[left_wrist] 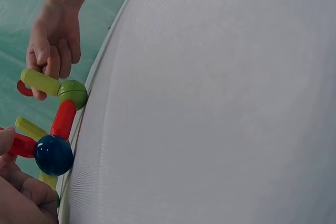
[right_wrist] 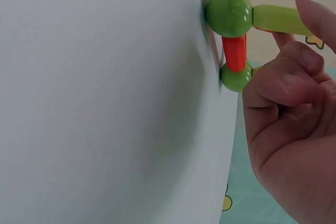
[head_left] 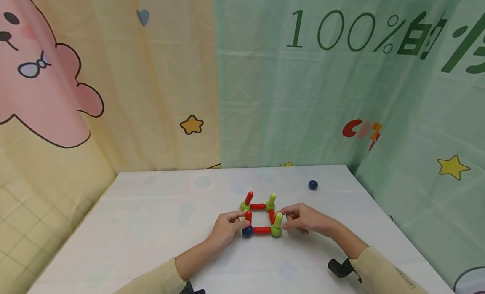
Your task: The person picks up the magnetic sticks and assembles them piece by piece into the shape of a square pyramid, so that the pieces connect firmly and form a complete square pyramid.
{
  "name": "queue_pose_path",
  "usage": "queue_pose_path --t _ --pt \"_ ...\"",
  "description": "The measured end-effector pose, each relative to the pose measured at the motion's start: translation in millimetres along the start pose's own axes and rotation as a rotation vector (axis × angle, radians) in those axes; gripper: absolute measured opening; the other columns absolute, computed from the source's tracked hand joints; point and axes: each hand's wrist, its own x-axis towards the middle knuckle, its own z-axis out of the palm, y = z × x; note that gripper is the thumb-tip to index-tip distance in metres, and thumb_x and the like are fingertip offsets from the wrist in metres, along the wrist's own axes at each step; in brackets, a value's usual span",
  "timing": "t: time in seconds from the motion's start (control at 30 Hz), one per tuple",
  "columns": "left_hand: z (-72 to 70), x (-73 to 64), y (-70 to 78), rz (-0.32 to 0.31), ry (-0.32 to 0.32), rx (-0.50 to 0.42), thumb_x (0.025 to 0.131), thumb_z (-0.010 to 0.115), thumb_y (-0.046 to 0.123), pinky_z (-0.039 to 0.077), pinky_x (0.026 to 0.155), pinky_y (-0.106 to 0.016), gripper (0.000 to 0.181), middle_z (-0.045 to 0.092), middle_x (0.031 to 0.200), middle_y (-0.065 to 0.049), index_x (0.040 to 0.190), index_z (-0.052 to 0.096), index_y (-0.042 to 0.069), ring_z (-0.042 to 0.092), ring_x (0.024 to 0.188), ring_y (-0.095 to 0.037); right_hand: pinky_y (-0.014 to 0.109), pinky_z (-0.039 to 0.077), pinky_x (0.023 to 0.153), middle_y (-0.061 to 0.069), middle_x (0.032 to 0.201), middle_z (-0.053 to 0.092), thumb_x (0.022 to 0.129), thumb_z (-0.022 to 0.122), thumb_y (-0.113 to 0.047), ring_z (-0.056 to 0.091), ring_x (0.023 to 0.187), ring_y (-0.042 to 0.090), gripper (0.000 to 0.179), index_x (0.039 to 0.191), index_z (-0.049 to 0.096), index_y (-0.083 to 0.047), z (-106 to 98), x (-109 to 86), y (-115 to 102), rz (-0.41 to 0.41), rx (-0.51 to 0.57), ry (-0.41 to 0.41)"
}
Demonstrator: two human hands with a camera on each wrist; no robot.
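A square frame of magnetic rods and balls lies on the white table. My left hand (head_left: 226,230) pinches the upright red rod (head_left: 248,216) between thumb and fingers. That rod stands on a dark blue ball (left_wrist: 53,155) at the near left corner. My right hand (head_left: 306,218) is beside the frame's right side, fingers loosely bent, index fingertip right at the upright yellow-green rod (right_wrist: 279,19). This rod rises from a green ball (head_left: 276,231) at the near right corner. Red rods (head_left: 261,230) join the corners. At the back stand a tilted red rod (head_left: 249,198) and another yellow-green rod (head_left: 272,199).
A loose dark blue ball (head_left: 313,185) lies at the back right of the white table (head_left: 151,226). Printed curtains (head_left: 280,108) hang behind and beside the table. Black wrist devices (head_left: 339,268) are worn near the sleeves.
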Motion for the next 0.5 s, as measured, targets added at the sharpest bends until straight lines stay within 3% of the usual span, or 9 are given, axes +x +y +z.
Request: queue_pose_path --t 0.2,0.37,0.5 --pt "0.8 -0.7 5.2 0.005 0.005 0.040 0.091 0.074 0.020 0.029 0.051 -0.022 0.039 0.045 0.068 0.002 0.126 0.069 0.002 0.039 0.061 -0.014 0.024 0.029 0.047 -0.003 0.062 0.039 0.094 0.071 -0.029 0.034 0.048 0.014 0.035 0.122 0.070 -0.008 9.6 -0.1 -7.3 0.004 -0.032 0.059" --pt "3.7 3.4 6.5 0.007 0.023 0.086 0.091 0.075 0.021 0.031 0.053 -0.022 0.037 0.046 0.068 0.001 0.124 0.071 0.004 0.042 0.064 -0.014 0.025 0.027 0.048 -0.004 0.059 0.037 0.094 0.071 -0.035 0.032 0.049 0.013 0.022 0.102 0.073 -0.015 18.1 11.6 -7.6 0.029 -0.076 0.141" --pt "7.2 9.9 6.5 0.000 0.035 0.126 0.090 0.075 0.022 0.033 0.055 -0.022 0.033 0.048 0.068 0.001 0.119 0.073 0.005 0.045 0.065 -0.014 0.024 0.028 0.050 -0.004 0.061 0.038 0.092 0.072 -0.039 0.034 0.051 0.013 0.022 0.096 0.074 -0.018 24.2 21.4 -8.7 0.070 -0.095 0.196"
